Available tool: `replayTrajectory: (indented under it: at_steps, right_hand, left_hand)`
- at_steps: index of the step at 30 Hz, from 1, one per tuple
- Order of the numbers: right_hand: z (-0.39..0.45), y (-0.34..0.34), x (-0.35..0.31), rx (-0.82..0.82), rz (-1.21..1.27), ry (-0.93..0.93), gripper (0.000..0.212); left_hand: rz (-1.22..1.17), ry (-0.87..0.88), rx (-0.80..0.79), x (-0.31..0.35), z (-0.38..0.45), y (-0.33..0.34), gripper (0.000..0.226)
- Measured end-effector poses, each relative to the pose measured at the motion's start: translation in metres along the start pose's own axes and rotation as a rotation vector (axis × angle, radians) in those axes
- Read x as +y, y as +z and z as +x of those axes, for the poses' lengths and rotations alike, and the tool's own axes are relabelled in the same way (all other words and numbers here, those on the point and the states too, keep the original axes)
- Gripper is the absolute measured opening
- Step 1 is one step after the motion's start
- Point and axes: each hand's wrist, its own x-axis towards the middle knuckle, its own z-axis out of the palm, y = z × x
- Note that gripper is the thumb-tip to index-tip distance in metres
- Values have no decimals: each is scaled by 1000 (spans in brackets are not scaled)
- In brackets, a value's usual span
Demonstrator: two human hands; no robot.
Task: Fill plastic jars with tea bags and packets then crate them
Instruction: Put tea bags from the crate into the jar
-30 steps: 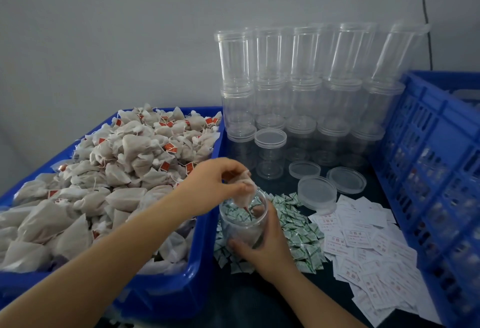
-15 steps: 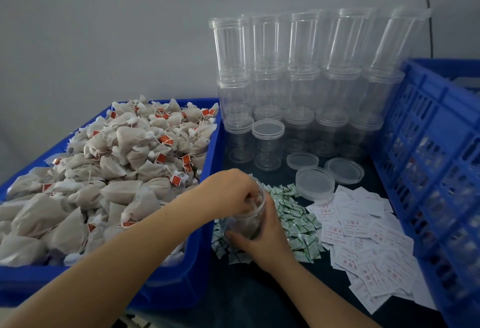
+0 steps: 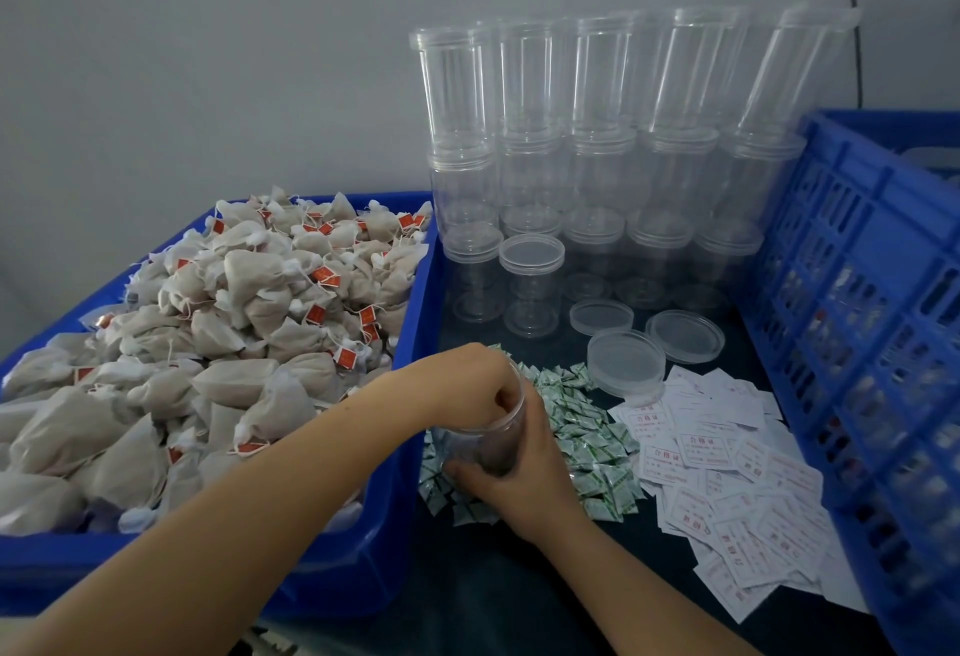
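**A:** What could go wrong from here?

**B:** The clear round plastic jar (image 3: 488,440) could tip, I think. It stands on a loose heap of small green-and-white paper packets (image 3: 582,442), not on bare table, so its footing looks uneven. The left hand (image 3: 470,385) has its fingers curled down into the jar's mouth; a downward push off-centre might rock it and spill what is inside. The fingers could also catch the rim on the way out and lift the jar.

**B:** There's also a stack of empty clear jars (image 3: 597,146) near behind, leaning a little. A wide elbow swing might knock it.

**A:** Where is the jar relative to the hands?

**B:** Between them. The right hand (image 3: 511,479) wraps its fingers round the jar's lower wall from the near side, steadying it. The left hand covers the opening from above. Whether those fingers pinch a tea bag I cannot tell; they are hidden inside.

**A:** And the supplies?

**B:** The blue plastic tub of beige tea bags with red tags (image 3: 208,343) sits just beside, to the left. The blue slatted plastic crate (image 3: 857,292) stands to the right, well apart from the jar.
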Motion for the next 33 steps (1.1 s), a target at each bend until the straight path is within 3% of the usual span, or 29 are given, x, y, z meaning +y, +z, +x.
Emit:
replayTrajectory:
  at_steps: [6, 13, 16, 21, 23, 25, 29, 33]
  right_hand:
    - [-1, 0, 1, 12, 2, 3, 111]
    - [0, 2, 2, 9, 17, -15, 106]
    - [0, 1, 0, 10, 35, -26, 101]
    - [-2, -1, -4, 23, 1, -33, 98]
    - [-3, -2, -4, 14, 4, -36, 99]
    - [-3, -2, -4, 7, 5, -43, 100]
    - [-3, -2, -5, 17, -6, -40, 98]
    - [-3, -2, -3, 15, 3, -47, 98]
  left_hand:
    - [21, 18, -155, 1, 6, -1, 21]
    - [23, 41, -211, 2, -1, -9, 22]
    - [-63, 41, -79, -4, -14, -24, 21]
    - [-246, -142, 368, -45, -34, -44, 15]
    - [-190, -277, 498, -66, -37, -41, 17]
    - [-77, -412, 526, -84, -39, -31, 18]
    - [96, -551, 303, -103, -40, -10, 24]
    - [-99, -410, 17, -101, -47, -13, 13]
